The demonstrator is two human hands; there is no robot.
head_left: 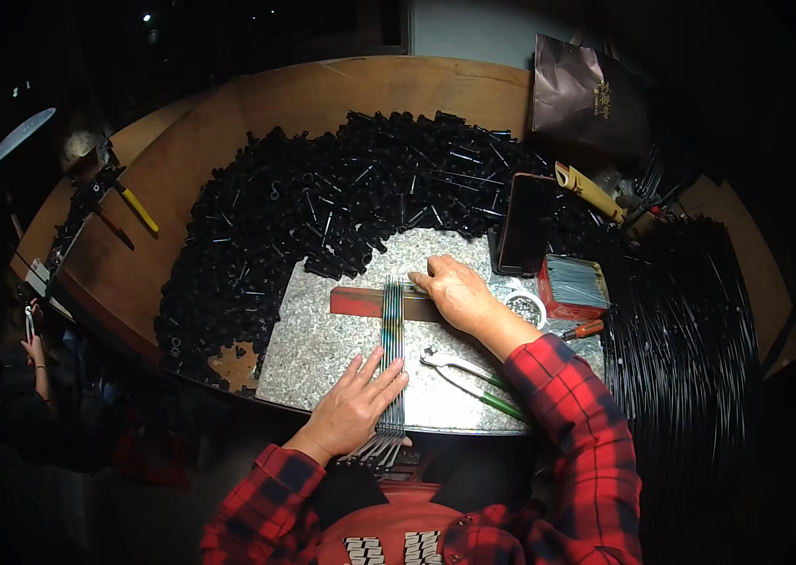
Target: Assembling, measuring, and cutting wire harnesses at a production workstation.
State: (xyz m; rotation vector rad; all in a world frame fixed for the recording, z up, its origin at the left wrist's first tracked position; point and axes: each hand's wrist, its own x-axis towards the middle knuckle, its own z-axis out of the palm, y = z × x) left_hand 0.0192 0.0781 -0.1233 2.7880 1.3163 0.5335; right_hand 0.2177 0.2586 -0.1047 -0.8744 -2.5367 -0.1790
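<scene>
A row of thin dark metal rods (392, 330) lies side by side on a speckled stone slab (308, 339), with the near ends sticking out past its front edge. My left hand (353, 407) rests on the rods' near part, fingers stretched and spread. Under their far part is a red-faced bar (354, 301). Beside the far rod ends, my right hand (454, 290) has its fingers bent together over the bar; what the fingertips hold, if anything, is hidden. Green-handled pliers (454, 363) lie between my forearms.
A heap of black tubular parts (322, 198) fills the wooden-walled bench behind the slab. To the right are a phone (522, 226), a round white dish (541, 306), a red box (572, 307) of thin pieces, an orange-handled screwdriver (588, 329) and black wires (690, 330). Another person's hand (34, 352) is far left.
</scene>
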